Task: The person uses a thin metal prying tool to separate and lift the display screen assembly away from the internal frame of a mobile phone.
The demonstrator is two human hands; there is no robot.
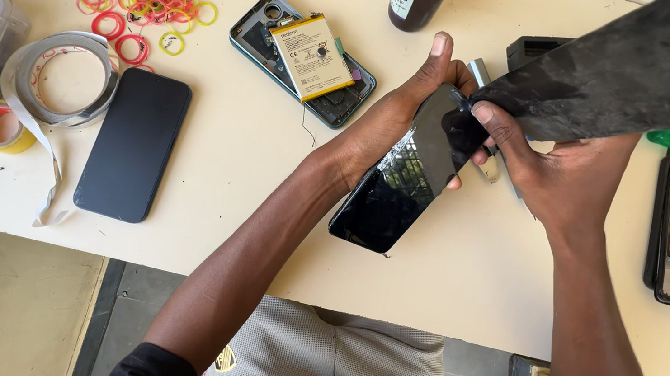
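Hands work above the worktop (466,275): the left hand (399,112) grips a black phone screen (401,177), and the right hand (554,167) pinches a dark sheet (649,74) against its top end. The sheet looks mostly lifted away, with just one corner left touching. An open phone with a battery (307,59) lies nearby.
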